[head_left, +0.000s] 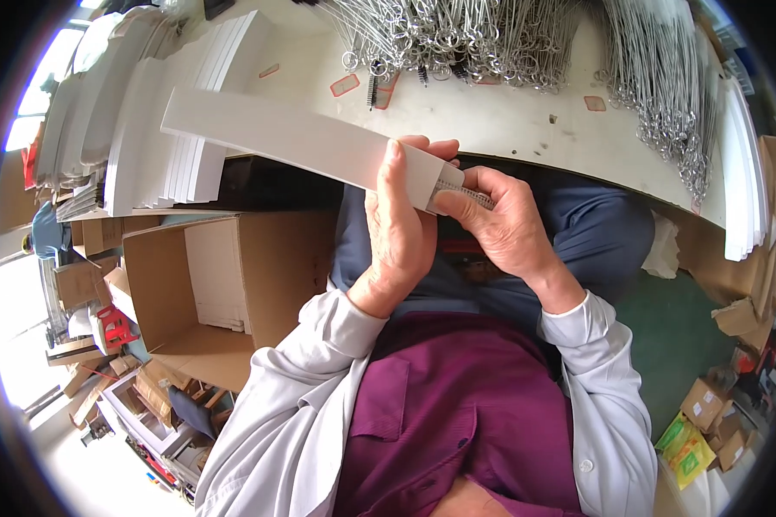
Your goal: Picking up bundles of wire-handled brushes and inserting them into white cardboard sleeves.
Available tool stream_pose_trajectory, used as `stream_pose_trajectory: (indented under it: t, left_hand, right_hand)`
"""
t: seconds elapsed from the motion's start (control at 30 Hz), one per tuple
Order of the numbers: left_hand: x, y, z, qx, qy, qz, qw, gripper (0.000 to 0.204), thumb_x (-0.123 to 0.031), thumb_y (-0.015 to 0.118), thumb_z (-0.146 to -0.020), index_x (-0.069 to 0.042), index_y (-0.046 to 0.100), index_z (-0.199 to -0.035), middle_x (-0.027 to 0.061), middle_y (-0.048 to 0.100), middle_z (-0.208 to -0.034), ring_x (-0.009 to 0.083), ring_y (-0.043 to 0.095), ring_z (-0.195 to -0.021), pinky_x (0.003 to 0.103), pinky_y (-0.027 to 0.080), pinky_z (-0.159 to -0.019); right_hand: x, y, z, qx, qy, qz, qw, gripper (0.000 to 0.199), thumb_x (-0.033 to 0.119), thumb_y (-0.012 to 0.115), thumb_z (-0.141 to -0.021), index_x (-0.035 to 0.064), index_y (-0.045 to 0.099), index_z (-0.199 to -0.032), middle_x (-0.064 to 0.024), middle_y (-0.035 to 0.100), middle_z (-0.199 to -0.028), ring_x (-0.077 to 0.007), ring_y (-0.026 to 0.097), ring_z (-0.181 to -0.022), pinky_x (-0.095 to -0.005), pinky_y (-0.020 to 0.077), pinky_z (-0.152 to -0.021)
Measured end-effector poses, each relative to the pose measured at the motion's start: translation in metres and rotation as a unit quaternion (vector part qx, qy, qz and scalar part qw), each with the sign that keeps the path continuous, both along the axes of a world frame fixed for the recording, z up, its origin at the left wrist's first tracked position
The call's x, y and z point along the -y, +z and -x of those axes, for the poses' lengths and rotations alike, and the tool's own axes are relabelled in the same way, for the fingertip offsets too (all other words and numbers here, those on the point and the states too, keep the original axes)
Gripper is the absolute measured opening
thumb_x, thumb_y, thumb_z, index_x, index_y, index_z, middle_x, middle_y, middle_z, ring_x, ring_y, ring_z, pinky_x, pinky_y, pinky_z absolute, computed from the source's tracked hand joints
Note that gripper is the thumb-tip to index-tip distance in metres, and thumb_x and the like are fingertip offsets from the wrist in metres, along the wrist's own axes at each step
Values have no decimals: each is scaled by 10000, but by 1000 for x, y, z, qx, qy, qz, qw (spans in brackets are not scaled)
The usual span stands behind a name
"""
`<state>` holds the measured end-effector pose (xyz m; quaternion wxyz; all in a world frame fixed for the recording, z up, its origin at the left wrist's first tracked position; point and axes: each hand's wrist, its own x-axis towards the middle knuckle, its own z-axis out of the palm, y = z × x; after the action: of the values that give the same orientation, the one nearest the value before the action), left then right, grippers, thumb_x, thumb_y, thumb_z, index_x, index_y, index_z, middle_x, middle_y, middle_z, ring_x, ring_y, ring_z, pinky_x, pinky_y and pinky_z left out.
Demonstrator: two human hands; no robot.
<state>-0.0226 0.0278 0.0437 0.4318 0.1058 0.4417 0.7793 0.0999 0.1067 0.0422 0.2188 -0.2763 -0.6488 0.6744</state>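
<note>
The long white card sleeve [302, 142] was pinched at its near end in the left hand [401, 233]; it looked light, stiff, easily creased. A thin metal piece [467, 196] was pinched by the right hand [509, 228] at the sleeve's mouth, best held by the edges.

The metal piece [466, 196] is mostly hidden inside the white sleeve [293, 138].

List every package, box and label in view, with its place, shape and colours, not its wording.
White sleeve: long flat carton, held by both hands.
Open box: brown cardboard, at the person's left, white sheets inside.
Red-edged labels: small rectangles on the white table.
Yellow-green packets: lower right, on the floor.
Small brown boxes: lower right, beside the packets.
</note>
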Motion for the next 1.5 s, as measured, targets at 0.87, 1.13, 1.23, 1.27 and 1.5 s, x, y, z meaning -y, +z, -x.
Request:
stream_pose_trajectory:
  t: [0.87,1.13,1.23,1.27,1.5]
  left_hand:
    - [43,19,27,-708,-351,179,587,662,-191,839,-760,-35,541,-1329,196,715,-1025,387,730,-854,452,606,-710]
    - [48,4,13,-684,-326,192,624,606,-207,790,-784,-13,521,-1291,198,711,-927,388,726,-777,464,609,-668]
    - [50,0,7,-660,-327,244,631,603,-241,836,-777,-48,570,-1284,199,724,-1019,384,735,-877,450,609,-729]
    - [50,0,4,-652,-327,247,638,603,-246,833,-778,-48,567,-1282,198,724,-1021,383,735,-875,452,609,-729]
    - [54,-6,3,-649,-311,272,639,575,-250,816,-785,-52,563,-1262,195,723,-1007,393,733,-865,461,606,-724]
  right_hand:
    - [-15,-4,-56,28,-15,-83,996,302,316,696,-1018,15,715,-1048,-40,713,-891,-81,653,-755,-248,545,-641]
    - [9,-28,-58,-35,-179,55,982,338,273,561,-1096,-11,721,-1185,-47,735,-952,-63,634,-782,-226,539,-720]
    - [24,-32,-42,-45,-177,20,983,342,235,568,-1093,-42,684,-1256,-125,760,-1064,-127,678,-961,-267,531,-878]
    - [28,-35,-38,-42,-173,-2,984,340,225,567,-1093,-45,676,-1269,-146,760,-1086,-129,681,-982,-275,533,-880]
    - [28,-31,-37,22,-155,11,988,299,210,658,-1044,-39,724,-1196,-136,776,-1026,-102,692,-906,-262,553,-811]
